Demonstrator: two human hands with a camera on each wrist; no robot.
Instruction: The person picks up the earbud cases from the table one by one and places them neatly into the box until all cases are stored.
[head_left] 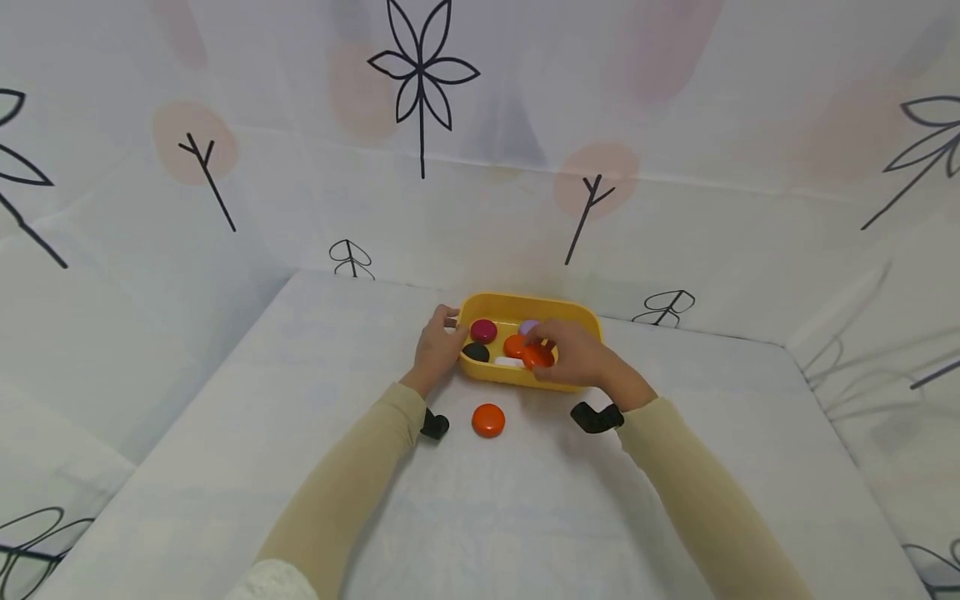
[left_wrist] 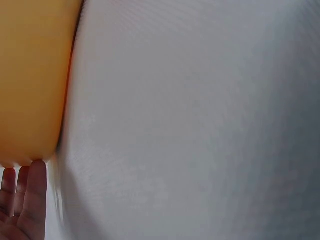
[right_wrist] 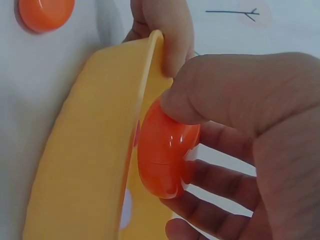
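Orange disc [head_left: 537,358], within the yellow tray's [head_left: 517,377] outline, toward five o'clock of centre. The left hand [head_left: 437,348] pinches the tray at nine o'clock; that hold is best kept steady. The right hand [head_left: 577,354] grips the disc between thumb and fingers, probably best kept clear of the rim. Counts: black piece [head_left: 476,353], one; magenta disc [head_left: 483,331], one; loose orange disc [head_left: 488,421] at seven o'clock, outside, one; white piece [head_left: 509,362], one; other orange disc [head_left: 513,345] inside, one; lilac piece [head_left: 528,326], one.

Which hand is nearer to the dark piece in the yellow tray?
Left. The left hand grips the yellow tray just beside the dark piece; the right hand, farther right, holds an orange piece.
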